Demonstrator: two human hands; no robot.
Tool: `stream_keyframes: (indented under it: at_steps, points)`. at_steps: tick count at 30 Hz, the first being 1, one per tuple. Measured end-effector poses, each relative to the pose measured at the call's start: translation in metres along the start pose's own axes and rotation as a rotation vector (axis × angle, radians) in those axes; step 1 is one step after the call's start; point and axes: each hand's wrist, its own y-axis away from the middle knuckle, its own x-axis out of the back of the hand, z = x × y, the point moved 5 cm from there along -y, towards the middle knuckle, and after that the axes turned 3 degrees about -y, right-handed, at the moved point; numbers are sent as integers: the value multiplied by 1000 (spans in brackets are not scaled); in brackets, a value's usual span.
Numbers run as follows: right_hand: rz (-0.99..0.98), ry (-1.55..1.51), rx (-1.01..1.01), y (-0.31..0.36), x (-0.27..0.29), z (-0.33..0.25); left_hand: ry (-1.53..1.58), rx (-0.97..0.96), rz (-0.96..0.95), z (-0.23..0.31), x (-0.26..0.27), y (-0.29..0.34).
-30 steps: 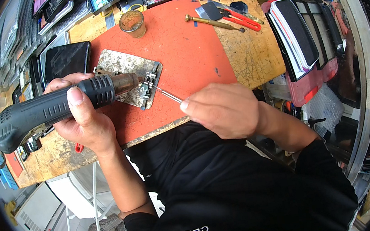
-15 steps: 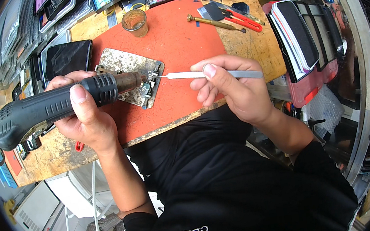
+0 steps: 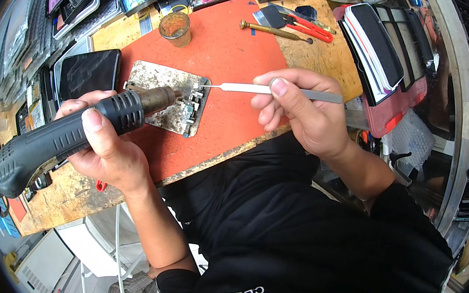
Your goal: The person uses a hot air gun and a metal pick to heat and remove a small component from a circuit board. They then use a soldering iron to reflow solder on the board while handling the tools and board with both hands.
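My left hand (image 3: 109, 152) is wrapped round the black body of a heat gun (image 3: 56, 133). Its metal nozzle points right, over a scorched, stained metal plate (image 3: 148, 74). Near the plate's right edge lies a small circuit board (image 3: 188, 114) with metal connectors, partly hidden behind the nozzle. My right hand (image 3: 311, 106) pinches slim silver tweezers (image 3: 251, 88) between thumb and fingers. Their fine tip reaches left to the plate's upper right corner, just above the board; whether it touches anything is too small to tell.
The plate lies on a red mat (image 3: 229, 48) on a wooden bench. Beyond it stands a small dirty cup (image 3: 176, 31). A brass-coloured screwdriver (image 3: 273, 30) and red-handled cutter (image 3: 311, 29) lie at the far right. A dark-screened phone (image 3: 87, 75) is at the left.
The heat gun's nozzle has drawn slightly left. The tweezers have shifted right and their tip has moved up, away from the nozzle's mouth and the connectors.
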Motion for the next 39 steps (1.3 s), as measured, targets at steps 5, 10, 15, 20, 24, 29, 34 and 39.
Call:
stream_keyframes:
  at_steps: [5,10,15,20,24,29,34,39]
  points:
    - [20,-46,-14,0,5,0,31,31,58,0,3,0]
    - [84,-117,-47,-3,12,0,40,34,73,-2,5,-1]
    - [113,-42,-15,-8,15,-2,51,35,51,-3,7,-1]
    - [152,223,82,-7,15,-8,76,58,43,-6,9,1]
    - [144,557,325,2,12,-23,51,46,24,-7,8,1]
    - [-182,823,615,16,-4,-31,31,40,-16,-3,5,1]
    - [-259,691,587,20,-16,-19,-18,3,-77,1,-2,5]
    - [-243,679,599,16,-22,-12,-16,38,-56,1,-3,5]
